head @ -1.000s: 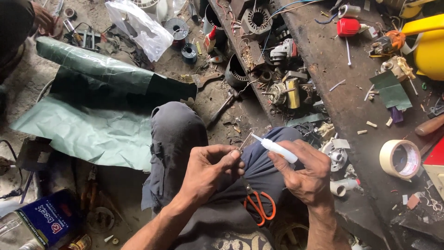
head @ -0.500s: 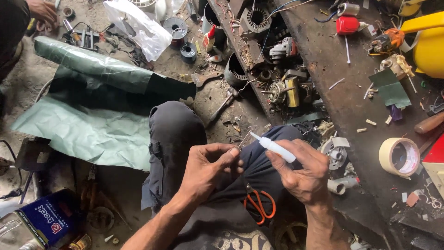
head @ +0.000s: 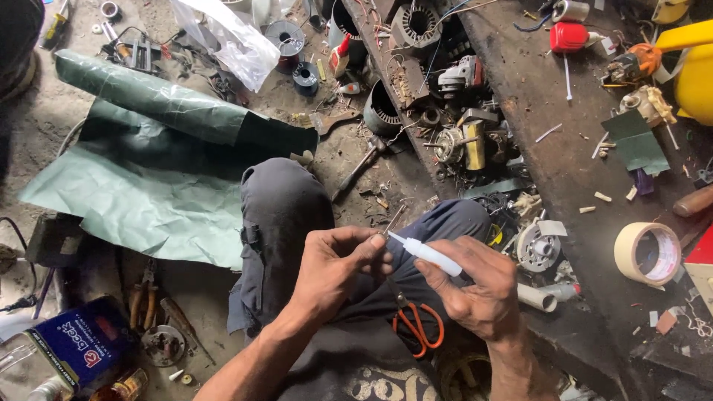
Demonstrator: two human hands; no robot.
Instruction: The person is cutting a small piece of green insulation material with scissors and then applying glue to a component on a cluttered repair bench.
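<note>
My right hand point(head: 483, 293) grips a small white tube point(head: 429, 255), nozzle aimed at 10 o'clock toward my left hand point(head: 338, 263). Its fingertips are pinched shut on a thin wire end point(head: 391, 220). A blue rectangular tin point(head: 78, 353) lies at 8 o'clock; a tape roll point(head: 646, 252) at 3 o'clock.

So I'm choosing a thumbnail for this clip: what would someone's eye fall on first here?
First the two hands at the centre: the right hand holds a small white tube, its tip pointed at something small pinched in the left hand. Next, orange-handled scissors on the lap just below. Then the crumpled green sheet on the floor at left and a tape roll on the cluttered bench at right.
</note>
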